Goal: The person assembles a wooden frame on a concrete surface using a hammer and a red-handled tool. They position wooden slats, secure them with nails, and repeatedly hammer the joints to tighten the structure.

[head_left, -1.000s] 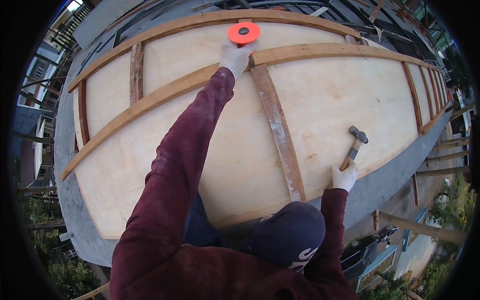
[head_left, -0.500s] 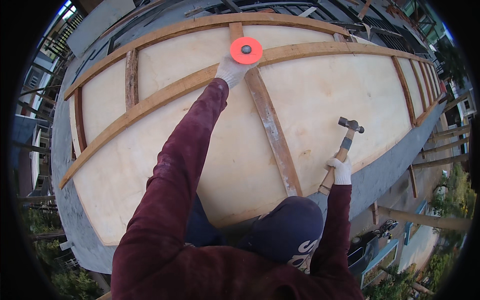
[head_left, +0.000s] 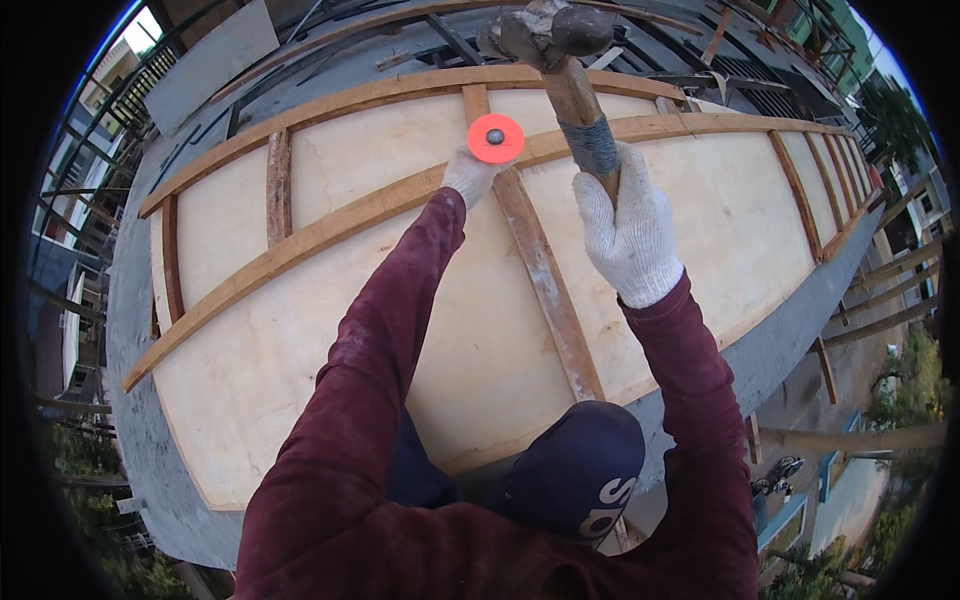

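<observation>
My left hand [head_left: 466,178], in a white knit glove, is closed just beneath a round orange-red guard with a metal head at its centre, the struck end of a chisel [head_left: 496,137]. The guard hides the shaft and most of my fingers. It stands over the long wooden batten [head_left: 390,203], where a short crosspiece [head_left: 545,275] meets it. Raised to the right, my gloved right hand [head_left: 632,240] grips a hammer [head_left: 575,100] by its taped wooden handle. The hammer's metal head is up, beyond and above the chisel.
Pale plywood [head_left: 690,230] lies beneath the battens, with a second long batten [head_left: 370,98] farther off. Grey concrete [head_left: 770,335] borders the panel, and past its right edge the ground drops away by timber poles [head_left: 870,440]. Dark metal bars [head_left: 455,40] lie at the back.
My right hand has swung the hammer up from low beside my knee to high in front. The left hand keeps its hold on the chisel; the whole view has shifted slightly.
</observation>
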### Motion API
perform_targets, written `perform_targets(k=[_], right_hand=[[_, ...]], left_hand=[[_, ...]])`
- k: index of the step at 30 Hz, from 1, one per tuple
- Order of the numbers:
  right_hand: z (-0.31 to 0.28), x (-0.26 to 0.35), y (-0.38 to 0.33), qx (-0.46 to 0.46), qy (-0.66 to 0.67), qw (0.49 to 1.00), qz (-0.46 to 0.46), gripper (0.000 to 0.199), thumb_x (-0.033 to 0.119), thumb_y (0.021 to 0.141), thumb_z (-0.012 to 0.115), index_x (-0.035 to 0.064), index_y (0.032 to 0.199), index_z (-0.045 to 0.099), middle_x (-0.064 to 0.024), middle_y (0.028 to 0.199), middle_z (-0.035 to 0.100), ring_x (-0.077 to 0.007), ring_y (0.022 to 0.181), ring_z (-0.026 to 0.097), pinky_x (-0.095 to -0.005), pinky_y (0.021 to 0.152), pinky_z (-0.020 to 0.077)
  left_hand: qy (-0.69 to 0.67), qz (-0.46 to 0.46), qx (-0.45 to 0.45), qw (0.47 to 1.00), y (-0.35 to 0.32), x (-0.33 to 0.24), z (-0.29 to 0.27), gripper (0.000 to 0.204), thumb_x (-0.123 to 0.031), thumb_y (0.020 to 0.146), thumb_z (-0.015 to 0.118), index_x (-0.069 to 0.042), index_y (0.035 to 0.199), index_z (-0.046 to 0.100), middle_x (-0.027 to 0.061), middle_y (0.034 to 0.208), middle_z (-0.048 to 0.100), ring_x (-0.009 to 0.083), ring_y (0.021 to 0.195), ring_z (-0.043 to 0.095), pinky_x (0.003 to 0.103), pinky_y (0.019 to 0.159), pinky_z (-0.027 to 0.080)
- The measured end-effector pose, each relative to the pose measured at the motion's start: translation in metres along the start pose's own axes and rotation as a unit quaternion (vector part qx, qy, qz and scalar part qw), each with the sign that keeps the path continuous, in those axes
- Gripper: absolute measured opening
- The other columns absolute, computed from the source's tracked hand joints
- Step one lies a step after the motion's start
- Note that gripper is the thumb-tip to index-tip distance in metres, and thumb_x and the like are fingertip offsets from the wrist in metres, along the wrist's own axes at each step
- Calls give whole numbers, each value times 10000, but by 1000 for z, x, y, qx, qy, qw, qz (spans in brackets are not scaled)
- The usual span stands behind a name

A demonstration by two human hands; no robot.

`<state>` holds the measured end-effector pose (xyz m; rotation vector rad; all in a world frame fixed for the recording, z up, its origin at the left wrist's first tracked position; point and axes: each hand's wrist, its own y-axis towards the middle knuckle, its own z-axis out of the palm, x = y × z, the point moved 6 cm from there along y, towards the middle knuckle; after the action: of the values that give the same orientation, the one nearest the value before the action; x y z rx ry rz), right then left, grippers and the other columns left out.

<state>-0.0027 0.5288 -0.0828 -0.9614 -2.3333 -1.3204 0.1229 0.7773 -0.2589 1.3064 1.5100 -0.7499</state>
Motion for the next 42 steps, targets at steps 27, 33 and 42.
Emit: perform_targets(k=[27,33,42], right_hand=[[17,-4,27,52,15,998,8,352,287,1004,644,-21,1165,585,-241,875,691,-451,793,682,-458,682,541],[34,-39,24,73,-52,994,55,380,315,1008,637,-23,1157,550,-235,842,695,-452,740,683,-472,612,542],[17,-20,42,79,-21,996,23,408,353,1023,602,-39,1121,548,-265,813,672,-449,763,686,-490,589,531]], left_hand=[[-16,6,4,1000,9,17,-6,402,-343,891,801,-21,1115,714,73,911,731,166,812,648,355,761,534],[3,53,11,999,4,6,-3,451,-372,901,787,-19,1165,696,89,936,732,197,829,656,363,784,537],[8,28,12,1000,4,11,-7,483,-361,890,800,-31,1224,688,122,1109,754,237,1017,700,369,902,532]])
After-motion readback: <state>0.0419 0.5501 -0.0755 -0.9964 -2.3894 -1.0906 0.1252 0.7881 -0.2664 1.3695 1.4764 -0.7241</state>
